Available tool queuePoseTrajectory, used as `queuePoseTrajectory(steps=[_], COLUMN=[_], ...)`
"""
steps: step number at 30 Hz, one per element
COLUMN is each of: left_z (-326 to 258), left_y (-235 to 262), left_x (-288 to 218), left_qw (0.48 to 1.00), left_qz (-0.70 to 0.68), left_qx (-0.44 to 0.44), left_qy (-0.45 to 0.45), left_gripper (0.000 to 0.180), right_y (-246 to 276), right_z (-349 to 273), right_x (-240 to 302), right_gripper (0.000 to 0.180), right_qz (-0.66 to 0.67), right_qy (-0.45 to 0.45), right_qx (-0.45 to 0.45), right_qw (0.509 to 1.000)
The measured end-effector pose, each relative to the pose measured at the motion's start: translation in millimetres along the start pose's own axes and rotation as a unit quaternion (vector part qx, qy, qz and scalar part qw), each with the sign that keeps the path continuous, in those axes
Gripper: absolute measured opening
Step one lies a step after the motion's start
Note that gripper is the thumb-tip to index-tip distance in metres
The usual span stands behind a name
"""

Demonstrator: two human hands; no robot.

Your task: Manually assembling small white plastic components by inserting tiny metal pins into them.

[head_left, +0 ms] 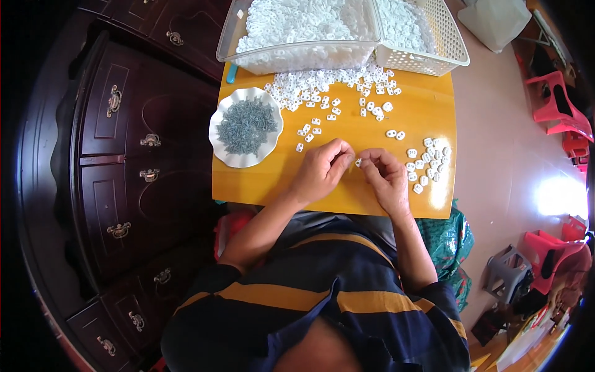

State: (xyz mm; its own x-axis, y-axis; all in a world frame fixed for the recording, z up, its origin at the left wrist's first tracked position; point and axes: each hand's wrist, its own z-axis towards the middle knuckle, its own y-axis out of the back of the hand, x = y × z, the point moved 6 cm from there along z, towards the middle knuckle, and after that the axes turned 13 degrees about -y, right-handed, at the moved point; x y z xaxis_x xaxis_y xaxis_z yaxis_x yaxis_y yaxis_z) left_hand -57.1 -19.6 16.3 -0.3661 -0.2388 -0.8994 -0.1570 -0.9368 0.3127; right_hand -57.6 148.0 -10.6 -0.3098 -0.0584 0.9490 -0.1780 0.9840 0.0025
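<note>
My left hand (323,167) and my right hand (388,181) meet fingertip to fingertip over the near part of the table. Between them shows a small white plastic piece (358,162), pinched by my right thumb and fingers. My left thumb and forefinger are pressed together beside it; what they hold, if anything, is too small to name. Right of my right hand lies a group of small white pieces with dark marks (424,162). Two white pieces with dark holes (395,134) lie just beyond it. Several similar pieces (308,130) are scattered beyond my left hand.
A scalloped white dish (218,144) of small grey rod-like parts stands at the left. A clear bin (304,53) and a cream perforated basket (427,62), both full of white pieces, stand at the back, with a loose pile (304,84) before them. Dark drawers (118,124) flank the table's left.
</note>
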Motion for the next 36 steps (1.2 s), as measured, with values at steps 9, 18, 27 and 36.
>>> queuePoseTrajectory(steps=[9,18,27,36], left_z=[1,0,2,2], left_y=[-1,0,0,1], left_x=[1,3,3,1], left_qw=[1.000,1.000,0.999,1.000], left_qz=[0.006,-0.015,-0.019,-0.017], left_qx=[0.023,0.016,0.024,0.004], left_qy=[0.001,0.012,0.021,0.022], left_gripper=[0.010,0.011,0.010,0.012], right_y=[1,1,0,-1], right_z=[-1,1,3,3], right_x=[6,8,8,10], right_gripper=[0.016,0.011,0.011,0.009], right_qz=[-0.023,-0.031,-0.038,-0.024], right_qy=[-0.004,0.013,0.015,0.012], right_qx=[0.014,0.017,0.022,0.032], right_qw=[1.000,0.999,0.999,0.999])
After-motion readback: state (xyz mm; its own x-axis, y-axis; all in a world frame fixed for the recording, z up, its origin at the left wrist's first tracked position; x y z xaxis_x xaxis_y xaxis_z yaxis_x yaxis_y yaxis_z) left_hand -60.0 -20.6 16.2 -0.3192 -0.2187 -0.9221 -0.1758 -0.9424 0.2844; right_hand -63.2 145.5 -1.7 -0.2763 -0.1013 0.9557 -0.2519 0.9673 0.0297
